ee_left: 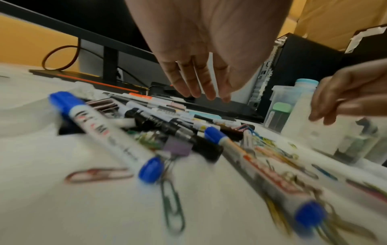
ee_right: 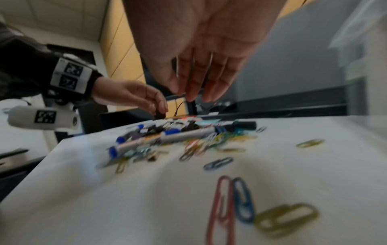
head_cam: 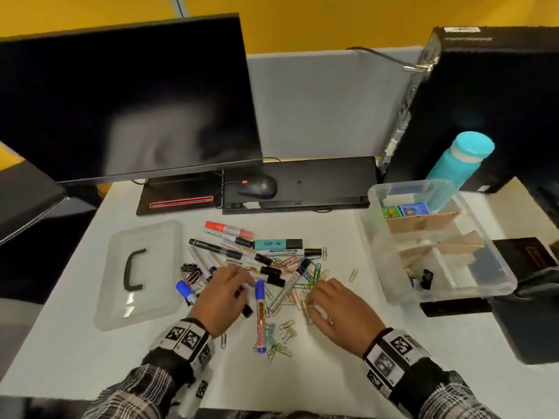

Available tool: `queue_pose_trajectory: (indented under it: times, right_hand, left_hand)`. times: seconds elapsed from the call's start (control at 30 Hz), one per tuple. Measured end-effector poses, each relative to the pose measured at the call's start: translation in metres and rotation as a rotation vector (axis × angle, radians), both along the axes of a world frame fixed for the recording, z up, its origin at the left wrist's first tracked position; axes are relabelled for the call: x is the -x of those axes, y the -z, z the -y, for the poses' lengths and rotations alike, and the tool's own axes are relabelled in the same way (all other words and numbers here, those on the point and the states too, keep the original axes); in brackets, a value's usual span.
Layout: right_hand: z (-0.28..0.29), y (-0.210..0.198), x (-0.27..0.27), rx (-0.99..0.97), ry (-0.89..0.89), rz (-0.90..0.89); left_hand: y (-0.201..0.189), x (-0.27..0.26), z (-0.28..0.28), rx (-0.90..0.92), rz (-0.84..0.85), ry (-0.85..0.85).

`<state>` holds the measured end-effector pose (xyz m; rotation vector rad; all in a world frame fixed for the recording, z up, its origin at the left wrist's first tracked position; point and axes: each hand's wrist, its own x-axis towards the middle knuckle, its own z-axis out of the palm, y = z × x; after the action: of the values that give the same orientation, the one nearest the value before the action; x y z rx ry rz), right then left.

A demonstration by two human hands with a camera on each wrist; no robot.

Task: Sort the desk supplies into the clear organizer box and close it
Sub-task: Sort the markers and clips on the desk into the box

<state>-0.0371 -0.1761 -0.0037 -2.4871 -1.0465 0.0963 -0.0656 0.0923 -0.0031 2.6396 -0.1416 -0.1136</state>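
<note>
On the white desk a heap of marker pens and coloured wire paper clips lies in the middle, with black binder clips at its left edge. The person's left hand hovers palm down over the near left part of the heap; in the left wrist view its fingers hang straight and slightly spread, holding nothing, above a blue-capped white marker. From the right wrist view the fingertips look to meet something dark in the heap, but blur hides whether they pinch it. The right hand is just right of it, over the paper clips, fingers loosely extended; in its own wrist view the fingers point down at the desk with nothing between them.

The clear plastic organizer box stands open at the right of the desk, well apart from both hands, with cardboard dividers inside and a black binder clip in its near compartment. Its clear lid with a black handle lies flat at the left, beside the heap. Beyond are a dark monitor, a black mouse and a teal bottle.
</note>
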Motion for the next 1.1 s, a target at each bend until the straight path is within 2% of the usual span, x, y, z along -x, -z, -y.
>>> queue_pose_trajectory:
  times: [0.17, 0.27, 0.37, 0.47, 0.63, 0.77, 0.87, 1.0, 1.1]
  right_hand:
    - [-0.027, 0.030, 0.012, 0.185, -0.212, -0.157]
    - [-0.035, 0.038, 0.013, 0.264, -0.246, -0.123]
    - [-0.034, 0.048, 0.013, 0.290, -0.183, -0.060]
    - [-0.024, 0.049, 0.009, 0.157, -0.077, -0.157]
    - [-0.006, 0.039, 0.003, -0.266, 0.330, -0.574]
    - [-0.010, 0.032, -0.001, -0.383, 0.477, -0.761]
    - [-0.017, 0.024, 0.000, -0.322, 0.403, -0.787]
    - [-0.029, 0.019, 0.008, -0.131, 0.211, -0.682]
    - [-0.034, 0.020, 0.015, -0.013, 0.157, -0.665]
  left_hand:
    - [0.009, 0.026, 0.007, -0.097, -0.107, 0.249]
    - [0.016, 0.027, 0.024, -0.217, -0.089, 0.366]
    - [0.023, 0.022, 0.035, -0.395, -0.046, 0.454]
    - [0.025, 0.016, 0.039, -0.437, -0.038, 0.505]
    - [0.021, 0.010, 0.040, -0.457, -0.038, 0.533]
    - [0.021, 0.011, 0.039, -0.433, -0.099, 0.558]
    - [0.022, 0.009, 0.039, -0.456, -0.086, 0.578]
    - [0.025, 0.002, 0.041, -0.348, -0.129, 0.503]
    - [0.026, 0.001, 0.041, -0.249, -0.112, 0.445]
